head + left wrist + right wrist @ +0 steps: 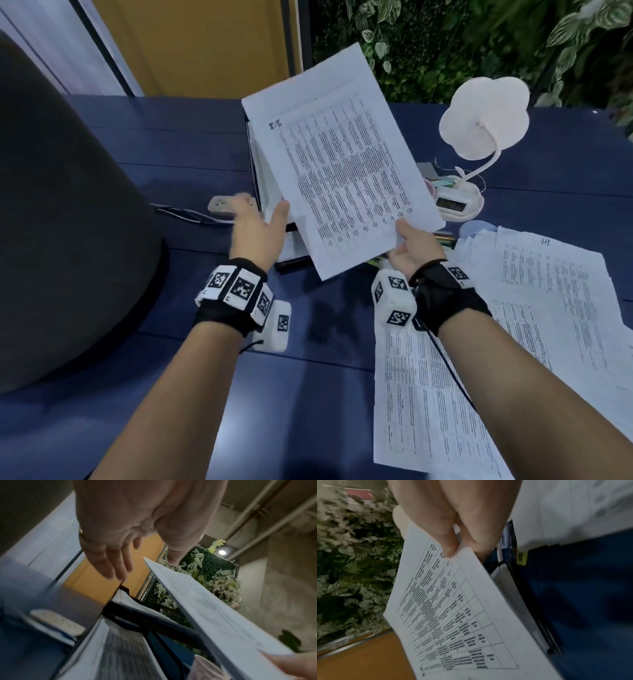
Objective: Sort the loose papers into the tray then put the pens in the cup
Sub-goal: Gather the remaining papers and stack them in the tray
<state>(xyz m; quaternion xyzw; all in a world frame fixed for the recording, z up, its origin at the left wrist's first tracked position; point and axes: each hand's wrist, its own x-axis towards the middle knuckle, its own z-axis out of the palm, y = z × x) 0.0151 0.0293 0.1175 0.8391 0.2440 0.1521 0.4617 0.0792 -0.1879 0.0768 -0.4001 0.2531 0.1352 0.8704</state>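
A printed sheet with a table of text is held tilted above the black tray. My right hand pinches its lower right corner between thumb and fingers. My left hand is open with fingers spread by the sheet's left edge, thumb close to it; contact cannot be told. The tray holds some papers. Several loose sheets lie on the blue table at the right. A pale cup shows beside the tray. Pens lie partly hidden behind my right hand.
A large dark grey rounded object fills the left side. A white power strip lies left of the tray. A white flower-shaped lamp with a small clock stands back right. A plant wall rises behind the table.
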